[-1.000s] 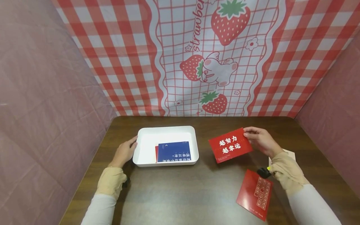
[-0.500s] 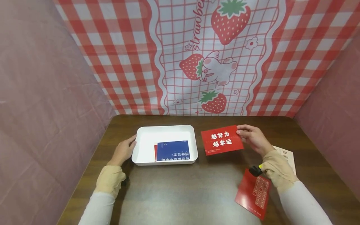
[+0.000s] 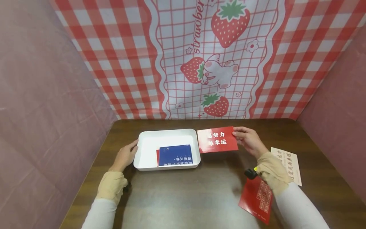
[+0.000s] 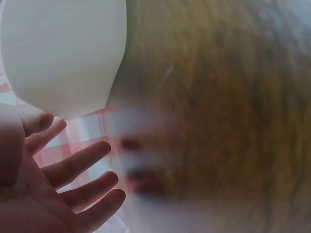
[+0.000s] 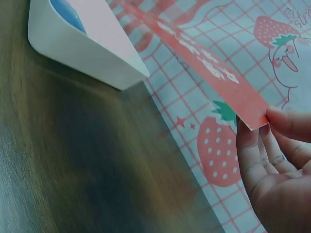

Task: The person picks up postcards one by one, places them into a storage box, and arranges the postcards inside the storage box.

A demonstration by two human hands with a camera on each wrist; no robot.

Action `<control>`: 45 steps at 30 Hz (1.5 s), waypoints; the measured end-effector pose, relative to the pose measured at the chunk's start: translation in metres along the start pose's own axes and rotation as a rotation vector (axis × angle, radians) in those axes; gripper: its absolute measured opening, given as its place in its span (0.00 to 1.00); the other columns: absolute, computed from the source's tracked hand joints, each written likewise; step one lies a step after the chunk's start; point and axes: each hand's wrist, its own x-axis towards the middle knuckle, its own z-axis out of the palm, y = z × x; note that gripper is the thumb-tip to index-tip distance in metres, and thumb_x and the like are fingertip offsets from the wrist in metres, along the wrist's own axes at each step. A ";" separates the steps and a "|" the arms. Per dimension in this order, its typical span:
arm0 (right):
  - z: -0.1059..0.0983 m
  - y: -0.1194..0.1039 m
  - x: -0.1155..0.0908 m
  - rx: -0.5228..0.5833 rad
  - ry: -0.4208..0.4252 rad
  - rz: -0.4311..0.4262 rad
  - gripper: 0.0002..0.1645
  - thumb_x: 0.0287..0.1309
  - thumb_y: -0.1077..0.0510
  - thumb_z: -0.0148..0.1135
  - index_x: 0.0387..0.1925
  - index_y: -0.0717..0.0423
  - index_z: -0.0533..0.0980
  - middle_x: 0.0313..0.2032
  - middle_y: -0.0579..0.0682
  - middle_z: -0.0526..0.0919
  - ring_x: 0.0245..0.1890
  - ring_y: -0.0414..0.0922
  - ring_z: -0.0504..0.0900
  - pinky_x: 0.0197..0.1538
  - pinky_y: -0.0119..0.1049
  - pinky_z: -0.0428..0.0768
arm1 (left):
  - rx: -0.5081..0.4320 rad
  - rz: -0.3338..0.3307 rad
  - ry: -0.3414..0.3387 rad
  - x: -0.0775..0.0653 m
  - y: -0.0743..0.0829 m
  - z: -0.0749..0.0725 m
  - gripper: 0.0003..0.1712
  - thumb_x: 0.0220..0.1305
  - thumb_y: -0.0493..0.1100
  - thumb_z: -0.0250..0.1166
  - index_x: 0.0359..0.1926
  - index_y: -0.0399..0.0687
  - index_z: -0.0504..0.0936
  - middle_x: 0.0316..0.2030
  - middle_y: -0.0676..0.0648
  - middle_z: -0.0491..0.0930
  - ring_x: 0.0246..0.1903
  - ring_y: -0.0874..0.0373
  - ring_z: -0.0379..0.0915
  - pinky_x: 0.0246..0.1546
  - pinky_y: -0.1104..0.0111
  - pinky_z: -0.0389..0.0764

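My right hand [image 3: 249, 140] pinches a red card [image 3: 218, 144] with white characters by its right end, thumb on one face and fingers behind. The red card [image 5: 218, 80] is raised above the table in the right wrist view, its left end right at the white tray's right rim. My left hand [image 3: 124, 157] is at the left side of the white tray [image 3: 148, 135], thumb and forefinger tips at its edge. In the left wrist view the other fingers [image 4: 80, 165] are extended and spread. Inside the tray lies a blue card [image 3: 174, 155], overlapping another red card [image 3: 157, 158].
On the right of the brown table [image 3: 183, 194] lie a red card with gold print [image 3: 254, 202] and a cream card [image 3: 288, 165], both partly under the right forearm. A strawberry-patterned cloth [image 3: 211, 63] hangs behind the table, with pinkish cloth on both sides.
My right hand has carried the red card leftward to the tray's right rim, turning it more level. The cream card has come into fuller view. My left hand stays at the tray.
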 end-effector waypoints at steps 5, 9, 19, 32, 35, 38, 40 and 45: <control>0.010 0.002 0.003 0.046 -0.018 -0.012 0.13 0.66 0.67 0.55 0.34 0.48 0.81 0.30 0.42 0.85 0.29 0.36 0.83 0.35 0.31 0.85 | -0.001 0.015 0.015 0.001 0.000 -0.001 0.26 0.74 0.47 0.48 0.70 0.49 0.67 0.65 0.34 0.69 0.65 0.33 0.64 0.66 0.43 0.65; 0.022 0.003 0.005 0.015 -0.016 -0.005 0.09 0.66 0.66 0.55 0.37 0.50 0.79 0.31 0.42 0.85 0.30 0.36 0.84 0.36 0.32 0.86 | 0.003 0.020 0.020 0.001 0.000 -0.001 0.26 0.74 0.46 0.48 0.70 0.47 0.67 0.67 0.29 0.65 0.65 0.30 0.62 0.66 0.40 0.64; 0.053 0.009 0.013 -0.072 -0.003 0.043 0.11 0.67 0.66 0.54 0.49 0.64 0.71 0.29 0.41 0.83 0.29 0.35 0.81 0.35 0.31 0.85 | 0.015 0.046 0.029 0.000 0.000 -0.004 0.26 0.72 0.44 0.51 0.68 0.43 0.69 0.65 0.28 0.66 0.65 0.31 0.62 0.67 0.42 0.63; 0.090 0.028 0.021 -0.148 -0.017 0.068 0.19 0.65 0.67 0.54 0.56 0.71 0.67 0.29 0.42 0.82 0.28 0.35 0.82 0.35 0.32 0.85 | 0.004 0.046 0.030 0.001 -0.001 -0.002 0.26 0.72 0.43 0.50 0.68 0.41 0.68 0.68 0.31 0.65 0.69 0.35 0.59 0.70 0.44 0.60; 0.095 0.032 0.021 -0.162 -0.025 0.068 0.20 0.65 0.67 0.54 0.56 0.73 0.67 0.29 0.42 0.82 0.27 0.35 0.82 0.35 0.32 0.85 | 0.004 0.051 0.031 0.001 -0.001 -0.001 0.26 0.72 0.43 0.50 0.68 0.41 0.68 0.67 0.31 0.65 0.68 0.34 0.60 0.70 0.43 0.60; 0.101 0.036 0.022 -0.154 -0.021 0.067 0.20 0.64 0.68 0.54 0.56 0.74 0.67 0.27 0.43 0.81 0.25 0.36 0.81 0.33 0.32 0.85 | 0.006 0.066 0.038 0.000 -0.001 0.000 0.26 0.72 0.43 0.50 0.68 0.41 0.69 0.66 0.30 0.67 0.67 0.34 0.61 0.69 0.43 0.61; 0.104 0.037 0.022 -0.153 -0.026 0.065 0.21 0.63 0.69 0.53 0.56 0.76 0.67 0.27 0.44 0.81 0.25 0.35 0.81 0.33 0.31 0.85 | 0.012 0.079 0.046 0.000 -0.001 0.001 0.26 0.72 0.43 0.50 0.68 0.41 0.69 0.65 0.30 0.68 0.66 0.34 0.62 0.68 0.43 0.63; 0.114 0.040 0.023 -0.160 -0.008 0.082 0.19 0.63 0.69 0.53 0.55 0.74 0.68 0.28 0.45 0.82 0.24 0.36 0.81 0.31 0.31 0.85 | 0.019 0.091 0.056 0.001 -0.001 0.001 0.25 0.72 0.43 0.51 0.67 0.41 0.69 0.63 0.30 0.71 0.65 0.33 0.64 0.67 0.43 0.64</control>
